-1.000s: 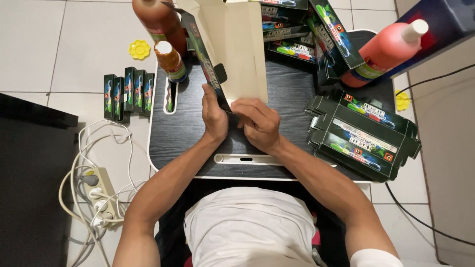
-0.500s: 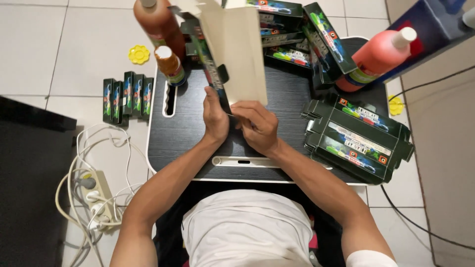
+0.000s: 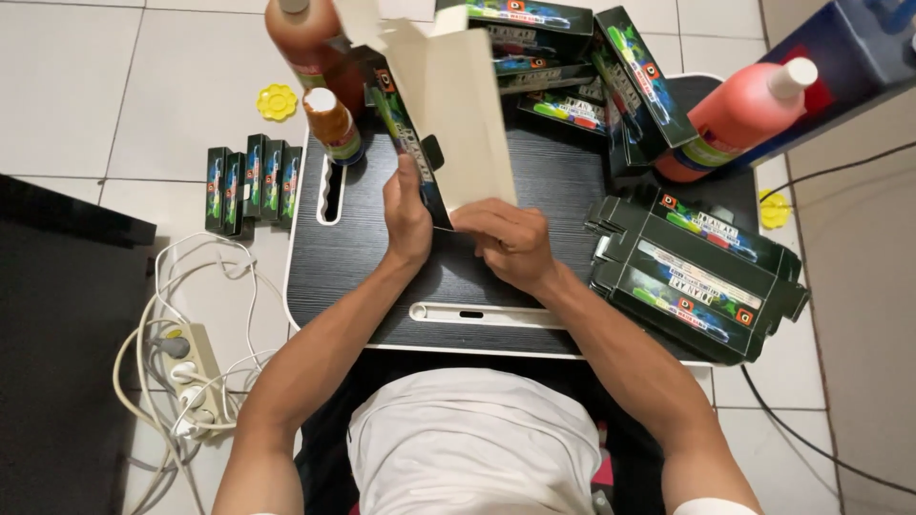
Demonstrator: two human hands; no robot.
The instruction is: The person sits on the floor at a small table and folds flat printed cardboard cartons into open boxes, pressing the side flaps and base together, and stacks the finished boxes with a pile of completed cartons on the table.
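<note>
At the far left, a white power strip (image 3: 191,367) with tangled pale cables lay on the tiled floor, and beyond it a row of small dark printed cartons (image 3: 253,183) stood just beside the black wood-grain lap table (image 3: 353,267). A small brown bottle with a white cap (image 3: 334,126) stood at the table's far left edge. The left hand (image 3: 408,215) gripped the dark printed side of an unfolded cardboard carton (image 3: 458,114), held upright over the table's middle; the right hand (image 3: 510,240) pinched its near lower edge, though the fingertips were probably tucked under the flap. To the right lay a stack of flat dark printed cartons (image 3: 697,277), and beyond it a large red bottle (image 3: 735,119) leaned.
</note>
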